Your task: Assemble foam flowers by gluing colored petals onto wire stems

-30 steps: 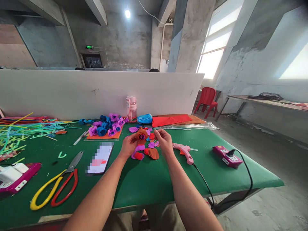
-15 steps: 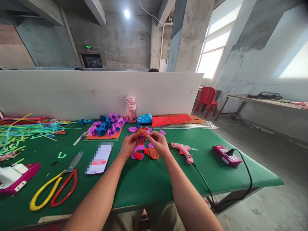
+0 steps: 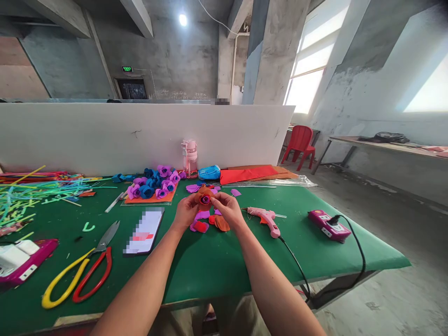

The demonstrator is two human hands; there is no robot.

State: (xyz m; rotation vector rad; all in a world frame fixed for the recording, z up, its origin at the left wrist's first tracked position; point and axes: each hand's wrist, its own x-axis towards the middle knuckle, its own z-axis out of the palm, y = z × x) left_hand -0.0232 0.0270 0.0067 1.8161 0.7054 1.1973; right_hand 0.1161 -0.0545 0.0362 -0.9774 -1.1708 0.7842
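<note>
When checked, found brown flower (image 3: pixel 205 198) pinched between left hand (image 3: pixel 185 211) and right hand (image 3: pixel 229 210), left of glue gun (image 3: pixel 269 219).

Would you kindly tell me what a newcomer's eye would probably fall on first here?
Most likely the brown flower with the purple center, held over the green table by the person's left grip, with the right grip at its edge. Next, perhaps, the bunch of purple and blue flowers beyond the phone, and the scissors with yellow and red handles at the near left.
</note>
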